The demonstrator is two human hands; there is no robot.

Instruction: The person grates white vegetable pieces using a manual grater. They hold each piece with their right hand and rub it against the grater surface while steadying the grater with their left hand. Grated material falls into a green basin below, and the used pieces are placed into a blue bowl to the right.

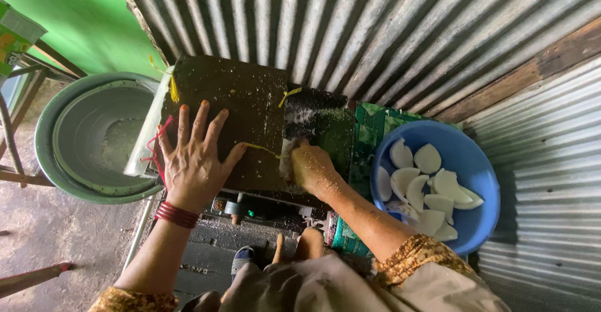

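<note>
Fingers (199,123) of my left hand (194,162) are spread wide, flat on the dark machine cover (244,99). Beside it, my right hand (311,168) squeezes a white coconut piece (287,158). More pieces fill the blue bowl (479,162). Farther left I see a metal basin (56,143).

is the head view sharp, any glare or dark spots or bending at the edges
Head view: mostly sharp and evenly daylit; the left hand on the dark cover is crisp. The right hand looks slightly soft. Soft sheen on the blue bowl rim and corrugated metal wall, no harsh glare. Under the machine is deep shadow. Wide-angle bending curves the edges.
</note>
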